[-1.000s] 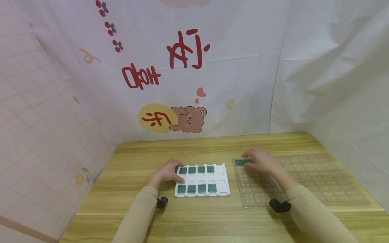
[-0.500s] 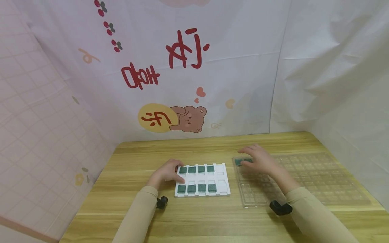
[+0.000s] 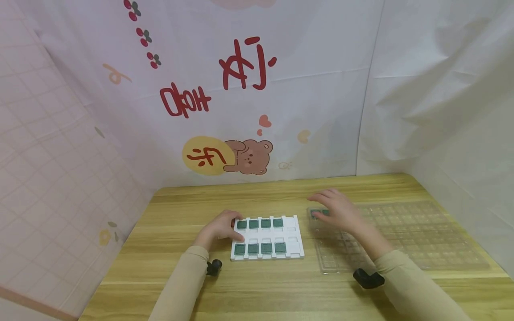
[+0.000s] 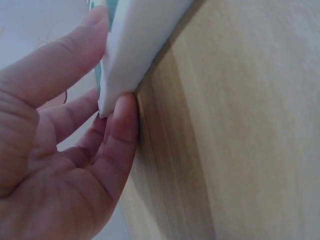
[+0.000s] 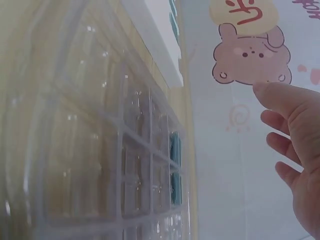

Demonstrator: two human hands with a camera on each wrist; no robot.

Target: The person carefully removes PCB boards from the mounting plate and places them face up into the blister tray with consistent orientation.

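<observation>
My left hand (image 3: 220,226) grips the left edge of a white slotted tray (image 3: 294,248). In the left wrist view the thumb (image 4: 65,62) lies on the upper side of the white tray (image 4: 142,40), with fingers against its edge near the tabletop. Green square chips (image 3: 267,248) sit in two rows of slots; the rightmost column holds none. Over the far left corner of a clear compartment tray (image 3: 329,265) hovers my right hand (image 3: 339,213), fingers spread and holding nothing. Below it, two green chips (image 5: 175,150) lie side by side in that tray's end compartments.
Another stretch of clear compartment plastic (image 3: 421,236) extends right along the wooden table (image 3: 249,290). A white printed cloth (image 3: 313,111) hangs behind the table, and cloth also borders both sides. Black wrist cameras (image 3: 214,267) sit at both wrists.
My right hand has lifted off the green chips in the clear tray and drifted slightly left and away, its fingers opening. The left hand and white tray have stayed put.
</observation>
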